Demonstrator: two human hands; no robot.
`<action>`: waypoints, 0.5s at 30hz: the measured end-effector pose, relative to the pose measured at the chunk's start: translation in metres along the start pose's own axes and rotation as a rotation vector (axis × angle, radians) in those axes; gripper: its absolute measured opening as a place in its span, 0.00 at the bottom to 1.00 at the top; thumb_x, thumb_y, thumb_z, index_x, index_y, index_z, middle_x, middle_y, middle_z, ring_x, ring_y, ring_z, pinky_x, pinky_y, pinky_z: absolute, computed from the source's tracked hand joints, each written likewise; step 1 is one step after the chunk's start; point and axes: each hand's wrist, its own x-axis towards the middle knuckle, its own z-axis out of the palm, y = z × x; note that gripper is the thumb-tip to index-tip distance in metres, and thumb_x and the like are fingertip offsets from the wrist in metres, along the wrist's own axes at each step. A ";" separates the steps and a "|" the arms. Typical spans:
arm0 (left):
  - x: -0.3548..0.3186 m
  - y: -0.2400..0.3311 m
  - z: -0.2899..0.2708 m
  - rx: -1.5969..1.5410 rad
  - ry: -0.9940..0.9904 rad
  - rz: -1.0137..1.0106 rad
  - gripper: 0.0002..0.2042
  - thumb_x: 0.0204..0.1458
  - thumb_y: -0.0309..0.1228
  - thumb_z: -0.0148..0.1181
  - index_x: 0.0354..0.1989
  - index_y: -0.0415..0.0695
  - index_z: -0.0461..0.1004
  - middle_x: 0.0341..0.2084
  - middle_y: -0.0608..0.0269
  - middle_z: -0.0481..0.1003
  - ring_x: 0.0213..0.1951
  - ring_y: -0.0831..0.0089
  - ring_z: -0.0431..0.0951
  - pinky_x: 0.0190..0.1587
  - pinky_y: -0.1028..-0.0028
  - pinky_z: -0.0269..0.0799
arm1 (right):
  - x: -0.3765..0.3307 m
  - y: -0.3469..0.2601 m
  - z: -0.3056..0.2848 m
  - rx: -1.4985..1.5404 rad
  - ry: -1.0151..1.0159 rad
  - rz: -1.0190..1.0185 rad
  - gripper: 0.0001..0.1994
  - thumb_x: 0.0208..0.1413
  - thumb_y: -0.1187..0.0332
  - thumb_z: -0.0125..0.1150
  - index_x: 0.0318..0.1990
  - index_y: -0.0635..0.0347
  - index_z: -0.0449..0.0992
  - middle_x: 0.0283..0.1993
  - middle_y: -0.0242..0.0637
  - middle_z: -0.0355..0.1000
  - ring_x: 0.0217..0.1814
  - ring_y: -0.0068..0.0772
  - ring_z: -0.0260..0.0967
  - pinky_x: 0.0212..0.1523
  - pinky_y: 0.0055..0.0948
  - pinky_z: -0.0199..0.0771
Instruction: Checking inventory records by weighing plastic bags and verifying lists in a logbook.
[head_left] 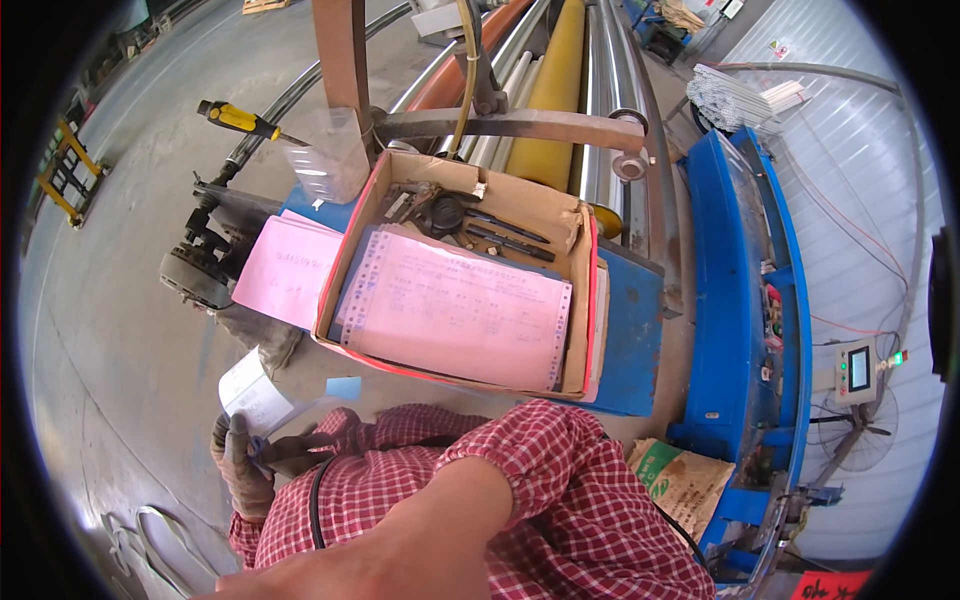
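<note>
My left hand [244, 470], in a grey-brown work glove, is closed at the lower left. It holds a curled white printed paper [252, 388] upright between its fingers. Right beside it is a second dark glove shape [291, 452]; I cannot tell whether it is empty. My bare right hand [330, 580] reaches close to the camera at the lower edge, its fingers out of view. Before me an open cardboard box [588, 300] with red edges holds pink printed forms [455, 305], black pens [510, 240] and a black tape-measure-like roll [446, 212].
Left of the box lie more pink sheets [288, 268] and a clear plastic container [328, 160] with a yellow-black screwdriver [240, 118]. Blue metal surface [630, 350] supports the box. Long rollers [548, 110] stretch behind; a blue machine frame [735, 300] and control panel [857, 370] stand right.
</note>
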 end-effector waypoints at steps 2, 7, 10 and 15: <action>0.004 -0.004 -0.011 0.027 -0.027 -0.008 0.15 0.49 0.38 0.56 0.39 0.41 0.72 0.32 0.63 0.74 0.33 0.76 0.72 0.34 0.76 0.66 | -0.001 -0.001 0.001 0.051 0.029 0.039 0.16 0.59 0.59 0.43 0.36 0.64 0.72 0.32 0.34 0.63 0.31 0.23 0.59 0.30 0.20 0.63; 0.002 -0.006 -0.010 0.034 -0.044 -0.001 0.16 0.49 0.38 0.55 0.42 0.41 0.71 0.35 0.62 0.74 0.34 0.73 0.72 0.35 0.74 0.66 | -0.002 0.005 0.006 -0.014 0.118 -0.049 0.14 0.59 0.62 0.45 0.36 0.64 0.72 0.32 0.34 0.65 0.31 0.23 0.60 0.31 0.20 0.63; -0.001 0.000 0.002 0.052 0.011 0.039 0.13 0.49 0.39 0.57 0.34 0.41 0.73 0.28 0.67 0.74 0.30 0.80 0.70 0.33 0.78 0.65 | 0.001 0.000 0.005 -0.002 0.097 -0.026 0.14 0.58 0.62 0.44 0.36 0.64 0.72 0.32 0.34 0.66 0.32 0.23 0.60 0.31 0.20 0.63; -0.001 -0.001 0.003 0.036 0.016 0.034 0.14 0.49 0.40 0.57 0.34 0.41 0.73 0.28 0.67 0.74 0.30 0.80 0.70 0.32 0.79 0.64 | -0.001 0.002 -0.004 0.014 0.008 -0.064 0.14 0.58 0.63 0.44 0.37 0.65 0.72 0.32 0.35 0.65 0.32 0.23 0.60 0.30 0.19 0.63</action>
